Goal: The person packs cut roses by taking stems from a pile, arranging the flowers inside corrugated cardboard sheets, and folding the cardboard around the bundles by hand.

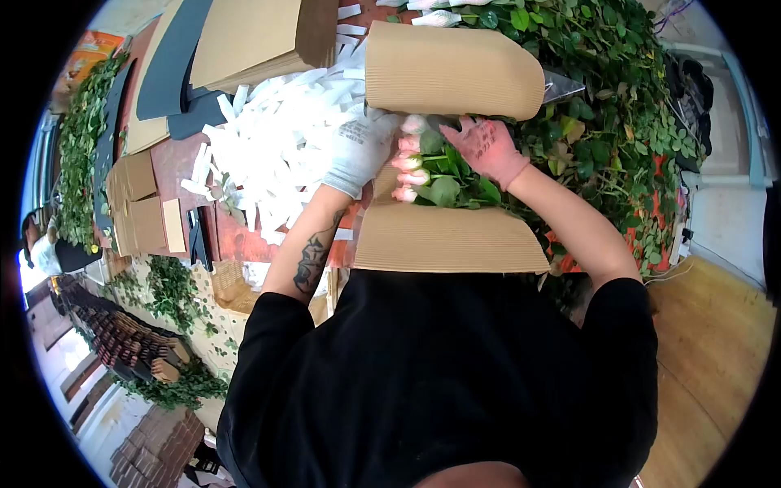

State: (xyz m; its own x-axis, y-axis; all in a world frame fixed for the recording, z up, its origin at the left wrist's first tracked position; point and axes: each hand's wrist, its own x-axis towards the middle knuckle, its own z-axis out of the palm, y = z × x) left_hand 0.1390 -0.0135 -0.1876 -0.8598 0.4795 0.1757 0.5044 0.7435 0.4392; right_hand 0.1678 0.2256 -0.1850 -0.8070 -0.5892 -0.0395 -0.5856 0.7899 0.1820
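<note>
Currently, a bunch of pink and white roses (pixel 411 163) lies close to the near edge of the table (pixel 234 242), blooms directed toward the left edge, leaves toward the right. A tan corrugated sheet (pixel 451 240) extends from beside the bunch to the near edge; a curved corrugated flap (pixel 455 69) stands on the far side, and whether the two are joined is hidden. The left hand (pixel 358 148), in a white glove, is at the bloom end; its fingers are partly obscured, so grip cannot be determined. The right hand (pixel 490 150), in a pink glove, is at the leafy end, fingers parted and extended; firm contact cannot be confirmed. White strips (pixel 272 138) are heaped left of the bunch. Stacked cardboard (pixel 252 41) occupies the far left corner; loose foliage (pixel 602 142) covers the right side.
</note>
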